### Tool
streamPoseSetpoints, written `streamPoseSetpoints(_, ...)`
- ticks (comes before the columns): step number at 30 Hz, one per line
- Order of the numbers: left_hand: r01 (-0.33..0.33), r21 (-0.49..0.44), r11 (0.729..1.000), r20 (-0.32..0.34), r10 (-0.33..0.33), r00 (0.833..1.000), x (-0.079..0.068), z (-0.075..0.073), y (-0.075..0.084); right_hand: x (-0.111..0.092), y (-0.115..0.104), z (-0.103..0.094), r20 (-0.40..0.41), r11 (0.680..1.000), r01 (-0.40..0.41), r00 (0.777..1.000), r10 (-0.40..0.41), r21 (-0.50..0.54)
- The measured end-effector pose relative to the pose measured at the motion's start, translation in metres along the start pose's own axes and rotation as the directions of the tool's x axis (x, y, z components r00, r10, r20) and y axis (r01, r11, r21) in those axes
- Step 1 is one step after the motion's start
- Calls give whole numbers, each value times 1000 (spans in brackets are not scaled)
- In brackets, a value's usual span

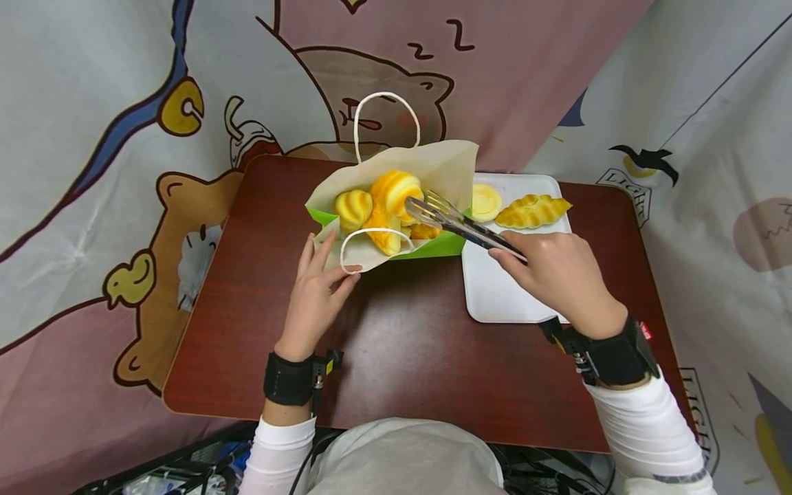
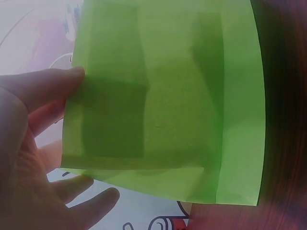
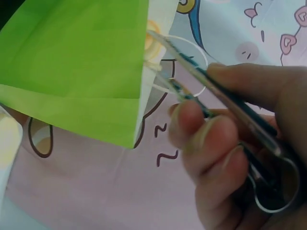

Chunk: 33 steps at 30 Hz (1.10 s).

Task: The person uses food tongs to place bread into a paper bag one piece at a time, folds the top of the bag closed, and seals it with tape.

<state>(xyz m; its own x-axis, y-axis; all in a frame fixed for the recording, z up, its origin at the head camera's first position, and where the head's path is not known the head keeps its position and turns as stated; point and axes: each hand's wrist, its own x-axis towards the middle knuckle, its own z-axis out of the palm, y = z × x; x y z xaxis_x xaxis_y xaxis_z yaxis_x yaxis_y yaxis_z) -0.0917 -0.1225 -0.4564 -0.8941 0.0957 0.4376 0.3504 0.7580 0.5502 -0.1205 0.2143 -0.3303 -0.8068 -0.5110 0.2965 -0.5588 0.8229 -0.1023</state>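
A green paper bag point(image 1: 442, 246) with a cream inside and white loop handles stands on the table, its mouth facing up. Bread pieces fill its opening, among them a striped roll point(image 1: 354, 210) and a larger orange-and-cream bun point(image 1: 396, 192). My left hand point(image 1: 315, 295) pinches the bag's near left rim. In the left wrist view, the thumb lies against the green side point(image 2: 168, 105). With my right hand point(image 1: 559, 275) I grip metal tongs point(image 1: 470, 230). Their tips are apart above the bag's mouth, beside the larger bun; whether they touch it I cannot tell.
Right of the bag lies a white tray point(image 1: 513, 289). On it are a pale round pastry point(image 1: 485, 203) and a long golden twisted bread point(image 1: 533, 211). Both rest at its far end. A printed cloth point(image 1: 507, 82) hangs behind the brown table point(image 1: 396, 371).
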Motion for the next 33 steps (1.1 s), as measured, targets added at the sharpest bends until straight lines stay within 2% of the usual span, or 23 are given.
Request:
streamPoseSetpoints(4, 1, -6, 1000, 1, -1, 1000, -1, 0, 0, 10, -2, -5, 39, 999, -9, 999, 11, -39)
streamPoseSetpoints(11, -5, 2, 1000, -1, 5, 1000, -1, -1, 0, 23, -4, -5, 51, 998, -5, 999, 9, -69)
streamPoseSetpoints(21, -21, -8, 1000, -14, 21, 1000, 1, 0, 0, 27, -13, -5, 94, 993, -58, 993, 68, -104)
streamPoseSetpoints(27, -13, -8, 1000, 11, 13, 1000, 0, 2, 1, 22, -13, -9, 130, 988, -117, 983, 129, -102)
streamPoseSetpoints(33, -19, -8, 1000, -2, 19, 1000, 1, 0, 1, 23, -10, -9, 110, 989, -121, 985, 130, -83)
